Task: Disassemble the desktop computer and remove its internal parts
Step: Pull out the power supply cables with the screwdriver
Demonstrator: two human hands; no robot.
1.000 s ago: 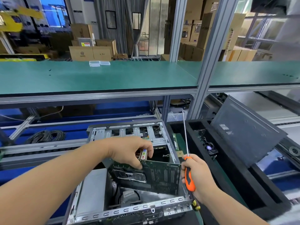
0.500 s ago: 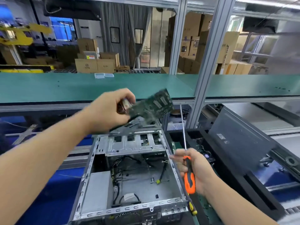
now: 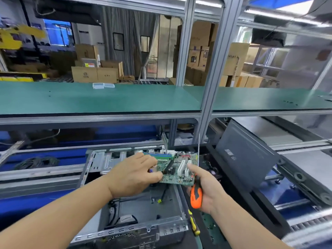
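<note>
Open computer case (image 3: 143, 209) lower centre, loose cables inside. Left hand (image 3: 133, 175) pinches motherboard (image 3: 177, 168) by left edge, held above case at frame centre. Right hand (image 3: 206, 187) curled round orange screwdriver (image 3: 196, 194), thumb on board's right edge. Risk: one-edge grip slips, board drops; upright shaft may scrape it. Black tray (image 3: 265, 200) right holds leaning side panel (image 3: 246, 159); green shelf (image 3: 100, 99) beyond.

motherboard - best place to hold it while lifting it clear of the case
By its bare edges. The motherboard lies flat, component side up, with slots and chips filling the face. The left hand pinches its left edge; the right hand, gripping the screwdriver, steadies the right.
</note>
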